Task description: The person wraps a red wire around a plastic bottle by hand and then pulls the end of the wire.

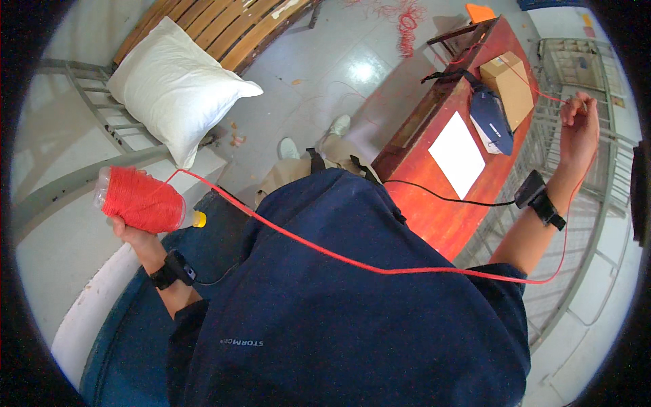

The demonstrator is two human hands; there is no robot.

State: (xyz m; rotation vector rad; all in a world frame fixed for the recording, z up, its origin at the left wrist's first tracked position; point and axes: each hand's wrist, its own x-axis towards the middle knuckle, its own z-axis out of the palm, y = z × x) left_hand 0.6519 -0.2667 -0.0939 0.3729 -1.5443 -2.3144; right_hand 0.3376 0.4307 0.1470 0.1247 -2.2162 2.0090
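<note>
On the left, my left hand (pixel 132 234) grips a clear plastic bottle (pixel 140 199) wrapped thickly in red string, its yellow cap pointing right. A loose length of red string (pixel 352 262) runs from the bottle across my dark shirt and rises on the right to my right hand (pixel 578 117), whose closed fingers pinch it. From there a thinner stretch of string leads back over the cardboard box. Dark devices are strapped to both my wrists, with cables trailing from them.
A red wooden desk (pixel 413 203) carries white paper (pixel 456 155), a navy bag (pixel 489 119) and a cardboard box (pixel 507 85). A white pillow (pixel 173 91) lies left, near a slatted wooden bench (pixel 210 34). Tangled red string (pixel 407 27) lies on the floor. Metal bed frames (pixel 566 61) stand right.
</note>
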